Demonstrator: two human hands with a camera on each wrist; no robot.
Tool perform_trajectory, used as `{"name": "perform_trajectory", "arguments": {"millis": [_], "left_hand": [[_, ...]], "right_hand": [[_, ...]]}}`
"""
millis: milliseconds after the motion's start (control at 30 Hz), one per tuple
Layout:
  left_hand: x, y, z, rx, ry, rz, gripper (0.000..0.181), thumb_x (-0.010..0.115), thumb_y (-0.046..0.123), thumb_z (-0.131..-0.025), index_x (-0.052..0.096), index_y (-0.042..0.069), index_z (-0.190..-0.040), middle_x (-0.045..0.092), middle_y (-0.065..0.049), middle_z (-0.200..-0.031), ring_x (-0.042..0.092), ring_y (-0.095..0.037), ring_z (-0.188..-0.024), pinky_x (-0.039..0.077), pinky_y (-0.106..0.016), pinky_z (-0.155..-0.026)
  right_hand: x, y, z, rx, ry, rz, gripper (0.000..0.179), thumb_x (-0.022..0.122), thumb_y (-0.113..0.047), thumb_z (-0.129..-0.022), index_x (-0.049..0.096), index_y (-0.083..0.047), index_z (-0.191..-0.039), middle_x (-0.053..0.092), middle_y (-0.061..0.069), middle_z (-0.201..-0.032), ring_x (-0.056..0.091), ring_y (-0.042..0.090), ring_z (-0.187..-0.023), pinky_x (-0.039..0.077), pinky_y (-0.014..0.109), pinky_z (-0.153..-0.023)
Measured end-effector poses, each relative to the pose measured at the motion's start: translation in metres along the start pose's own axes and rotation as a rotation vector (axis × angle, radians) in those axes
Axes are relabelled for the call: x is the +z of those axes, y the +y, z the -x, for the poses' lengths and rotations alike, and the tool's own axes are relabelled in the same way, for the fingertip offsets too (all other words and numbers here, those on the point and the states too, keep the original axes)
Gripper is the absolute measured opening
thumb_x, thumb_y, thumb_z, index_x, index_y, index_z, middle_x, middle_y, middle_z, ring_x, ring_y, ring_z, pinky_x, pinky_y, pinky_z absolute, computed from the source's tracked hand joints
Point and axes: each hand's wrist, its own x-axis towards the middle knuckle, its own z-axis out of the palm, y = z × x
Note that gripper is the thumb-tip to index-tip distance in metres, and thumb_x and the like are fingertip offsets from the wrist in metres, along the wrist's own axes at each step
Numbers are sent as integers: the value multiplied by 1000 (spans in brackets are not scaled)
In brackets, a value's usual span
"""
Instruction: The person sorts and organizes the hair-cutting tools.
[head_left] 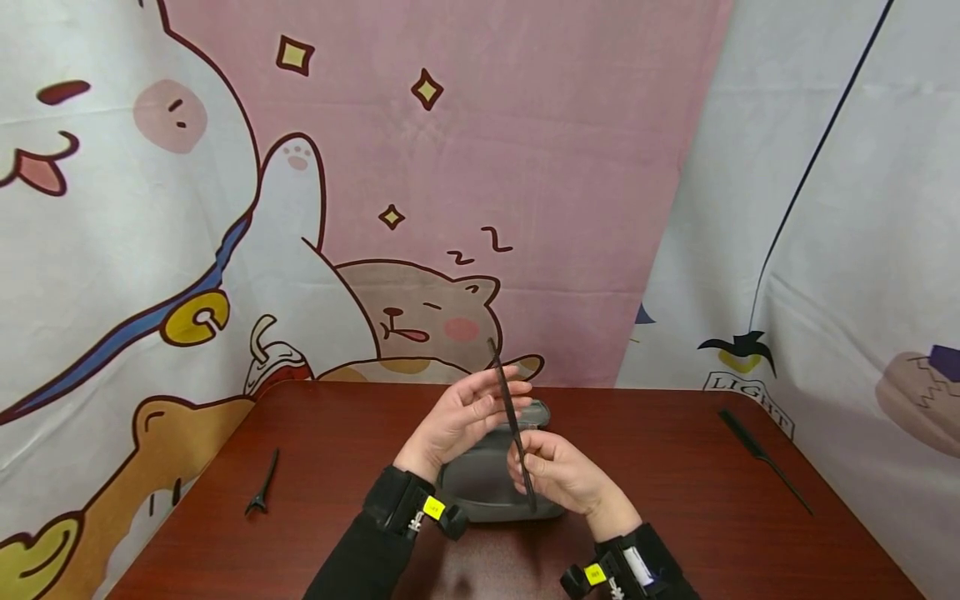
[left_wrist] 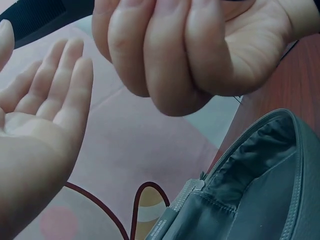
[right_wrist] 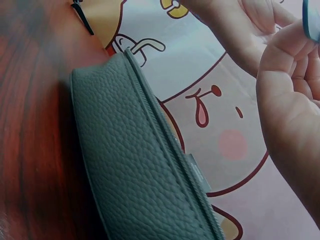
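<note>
A slim black comb (head_left: 506, 392) stands nearly upright, seen edge-on, in front of a grey-green zip case (head_left: 487, 510). My right hand (head_left: 558, 471) pinches its lower part between thumb and curled fingers. Close to the comb's upper part is my left hand (head_left: 465, 417), with its fingers extended behind it; whether they touch is unclear. Fine teeth show on the comb (left_wrist: 45, 17) in the left wrist view. The case (left_wrist: 299, 170) lies unzipped there, its lining visible. In the right wrist view its pebbled outer side (right_wrist: 125, 150) shows.
A black long-tailed comb (head_left: 753, 446) lies at the table's right side. On the left lies a small black thing (head_left: 264, 487) with a slim shaft and forked end. The reddish-brown table (head_left: 337, 458) meets a cartoon-printed cloth (head_left: 570, 208) behind.
</note>
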Motion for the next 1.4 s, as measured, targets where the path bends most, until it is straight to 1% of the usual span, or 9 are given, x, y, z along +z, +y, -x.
{"name": "perform_trajectory", "arguments": {"millis": [233, 533, 800, 867, 967, 1067, 1200, 1300, 1400], "left_hand": [[4, -2, -3, 24, -76, 83, 40, 57, 17, -102, 54, 6, -140, 62, -10, -131, 58, -22, -122, 43, -39, -105], [7, -4, 0, 20, -68, 88, 25, 58, 14, -100, 65, 10, -124, 69, -2, -110, 67, -15, -101, 51, -30, -92], [6, -6, 2, 39, -76, 72, 16, 56, 13, -101, 67, 13, -113, 67, 2, -101, 65, -11, -95, 52, -27, -88], [7, -6, 1, 43, -66, 65, 15, 56, 14, -100, 67, 14, -110, 67, 2, -99, 65, -11, -93, 52, -27, -86], [7, -6, 2, 48, -37, 33, 14, 57, 14, -100, 69, 14, -108, 68, 3, -98, 65, -11, -92, 53, -28, -85], [7, -4, 3, 52, -1, -21, 14, 57, 14, -100, 70, 14, -106, 68, 2, -97, 65, -12, -92, 54, -29, -83], [8, 2, 4, 54, 45, -107, 15, 57, 11, -101, 71, 15, -105, 68, 2, -97, 65, -14, -91, 54, -30, -81], [9, 6, 6, 50, 77, -171, 15, 58, 11, -100, 72, 16, -105, 69, 2, -96, 66, -15, -90, 54, -32, -80], [10, 10, 7, 45, 103, -234, 16, 58, 9, -100, 72, 16, -105, 70, 2, -96, 67, -15, -88, 55, -34, -80]], "right_hand": [[2, 5, -2, -2, -21, -34, 21, 42, -13, -107, 62, -14, -113, 56, -6, -99, 50, 8, -83, 45, 23, -76], [4, 9, -2, -8, -59, -52, 18, 44, -15, -106, 61, -13, -112, 56, -5, -99, 50, 8, -85, 44, 23, -75], [4, 12, -2, -37, -98, -57, 20, 41, -13, -107, 60, -9, -114, 56, -3, -101, 50, 10, -86, 44, 23, -76], [4, 12, -1, -37, -98, -55, 21, 40, -13, -107, 59, -9, -114, 57, -3, -101, 51, 10, -87, 44, 23, -77], [3, 12, 1, -28, -75, -55, 23, 41, -13, -107, 61, -9, -118, 60, -3, -106, 55, 9, -91, 47, 24, -80], [0, 10, 3, -25, -43, -65, 27, 41, -15, -107, 61, -9, -125, 63, 0, -116, 59, 11, -103, 49, 27, -88], [-4, 7, 8, -57, -13, -54, 34, 35, -13, -109, 56, -8, -135, 61, 6, -128, 57, 17, -116, 45, 32, -99], [-6, 4, 13, -91, 34, 4, 37, 31, -9, -109, 52, -6, -139, 58, 7, -132, 55, 19, -121, 44, 33, -101], [-6, 0, 17, -107, 112, 82, 37, 32, -6, -108, 50, -2, -141, 56, 6, -136, 53, 20, -124, 43, 35, -102]]}}
